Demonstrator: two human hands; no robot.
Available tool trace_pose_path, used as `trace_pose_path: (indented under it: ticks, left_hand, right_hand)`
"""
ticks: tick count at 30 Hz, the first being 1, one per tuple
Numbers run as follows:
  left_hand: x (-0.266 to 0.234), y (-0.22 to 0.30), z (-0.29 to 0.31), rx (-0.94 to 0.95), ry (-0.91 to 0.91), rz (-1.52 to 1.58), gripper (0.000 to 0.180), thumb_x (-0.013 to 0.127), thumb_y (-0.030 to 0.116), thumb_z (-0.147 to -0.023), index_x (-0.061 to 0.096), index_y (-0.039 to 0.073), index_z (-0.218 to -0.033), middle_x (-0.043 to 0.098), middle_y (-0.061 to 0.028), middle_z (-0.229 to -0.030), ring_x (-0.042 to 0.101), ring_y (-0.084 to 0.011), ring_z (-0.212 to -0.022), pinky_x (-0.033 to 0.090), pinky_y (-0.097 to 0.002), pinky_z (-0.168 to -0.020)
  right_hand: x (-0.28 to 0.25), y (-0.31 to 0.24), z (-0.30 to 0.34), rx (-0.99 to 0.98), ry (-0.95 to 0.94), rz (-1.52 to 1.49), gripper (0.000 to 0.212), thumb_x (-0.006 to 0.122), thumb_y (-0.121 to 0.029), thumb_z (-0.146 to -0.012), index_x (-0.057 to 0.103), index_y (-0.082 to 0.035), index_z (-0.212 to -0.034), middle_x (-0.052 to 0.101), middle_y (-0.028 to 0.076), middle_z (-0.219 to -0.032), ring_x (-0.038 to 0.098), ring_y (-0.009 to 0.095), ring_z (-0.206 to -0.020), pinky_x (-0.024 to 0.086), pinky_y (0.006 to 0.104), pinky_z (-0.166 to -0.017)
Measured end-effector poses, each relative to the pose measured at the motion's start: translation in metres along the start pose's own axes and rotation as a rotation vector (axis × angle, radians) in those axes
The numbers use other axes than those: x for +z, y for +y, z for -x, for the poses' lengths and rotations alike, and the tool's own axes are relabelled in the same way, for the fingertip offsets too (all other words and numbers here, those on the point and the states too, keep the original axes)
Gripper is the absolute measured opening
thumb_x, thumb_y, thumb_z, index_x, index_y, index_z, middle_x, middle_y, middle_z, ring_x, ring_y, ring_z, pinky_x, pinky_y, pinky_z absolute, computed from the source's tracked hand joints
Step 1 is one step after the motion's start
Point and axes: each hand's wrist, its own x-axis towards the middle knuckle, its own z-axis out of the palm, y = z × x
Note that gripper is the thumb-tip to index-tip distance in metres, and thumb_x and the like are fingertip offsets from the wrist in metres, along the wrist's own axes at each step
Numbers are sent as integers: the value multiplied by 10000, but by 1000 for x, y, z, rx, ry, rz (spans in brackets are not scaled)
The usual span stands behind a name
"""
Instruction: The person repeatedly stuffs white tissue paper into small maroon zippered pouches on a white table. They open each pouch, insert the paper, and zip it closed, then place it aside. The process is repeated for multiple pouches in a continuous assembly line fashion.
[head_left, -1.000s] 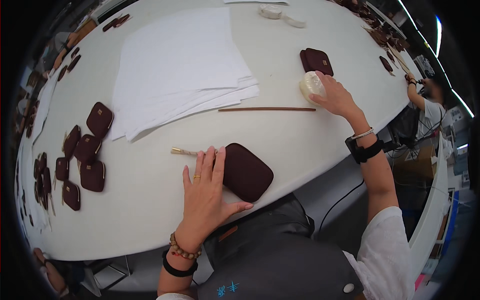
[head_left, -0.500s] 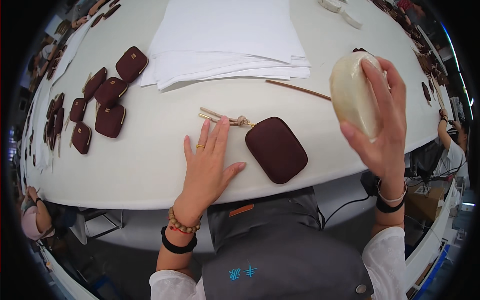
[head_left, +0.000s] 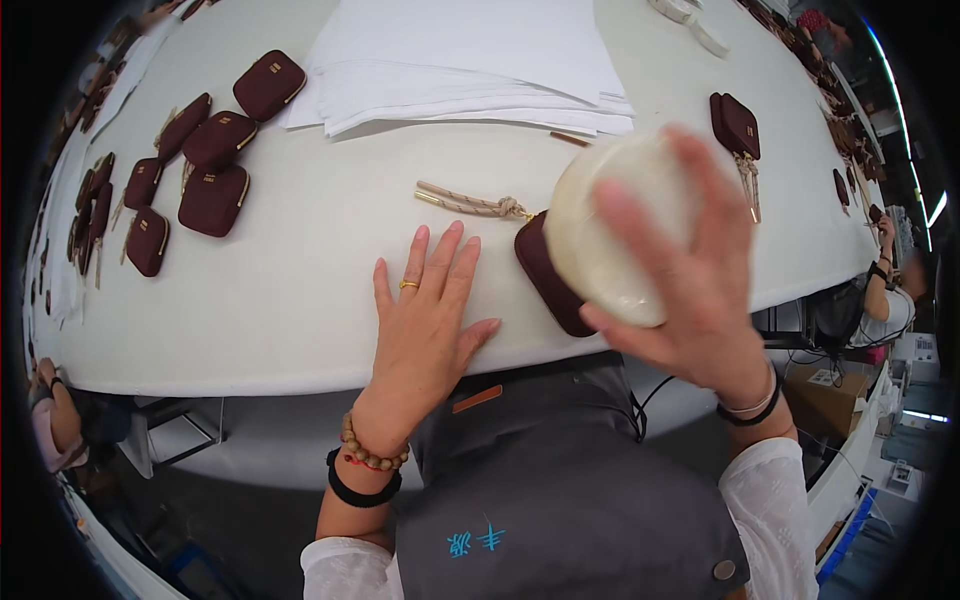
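My right hand (head_left: 690, 285), curved around a glossy, cream-coloured, rounded block (head_left: 575, 215), has swung over the dark-maroon, leather-like rounded pouch (head_left: 545, 275), now partly hidden, at two o'clock from my left hand (head_left: 422, 320), spread and holding nothing.

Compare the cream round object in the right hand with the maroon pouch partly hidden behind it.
The round object is cream and shiny; the pouch is dark maroon and duller. The round object is gripped by the right hand; the pouch lies on the table. The pouch has a beige cord attached, while the round object shows none.
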Motion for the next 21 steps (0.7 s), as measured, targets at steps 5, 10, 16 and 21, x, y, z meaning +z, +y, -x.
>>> trace_pose_path:
  ticks: [5, 10, 16, 21]
  left_hand:
    - [-1, 10, -10, 66, 6, -6, 743, 681, 310, -841, 334, 83, -1456, 284, -81, -1542, 221, -351, -1434, 168, -612, -1107]
    - [1, 6, -5, 45, 8, -37, 710, 678, 315, -843, 368, 66, -1432, 290, -82, -1537, 226, -347, -1431, 189, -605, -1104]
    - [-8, 16, -7, 74, -7, -33, 700, 690, 285, -835, 382, 56, -1421, 300, -84, -1530, 234, -350, -1427, 206, -598, -1102]
    - [-2, 13, -3, 39, -25, -20, 675, 691, 258, -834, 396, 94, -1419, 312, -82, -1524, 244, -349, -1422, 223, -576, -1107]
  right_hand:
    - [38, 4, 33, 64, -234, -41, 730, 802, -366, -640, 569, -230, -1318, 333, 231, -1425, 396, 423, -1213, 292, 556, -1013]
    - [13, -3, 32, 71, -67, -21, 717, 814, -336, -611, 599, -232, -1287, 328, 233, -1433, 391, 394, -1243, 276, 568, -1019]
    - [21, 4, 46, 43, -331, -29, 712, 821, -335, -634, 585, -240, -1299, 305, 240, -1450, 391, 386, -1254, 251, 600, -1031]
    - [8, 8, 43, 98, 155, -142, 738, 823, -309, -638, 562, -213, -1321, 294, 261, -1450, 396, 432, -1239, 305, 510, -1052]
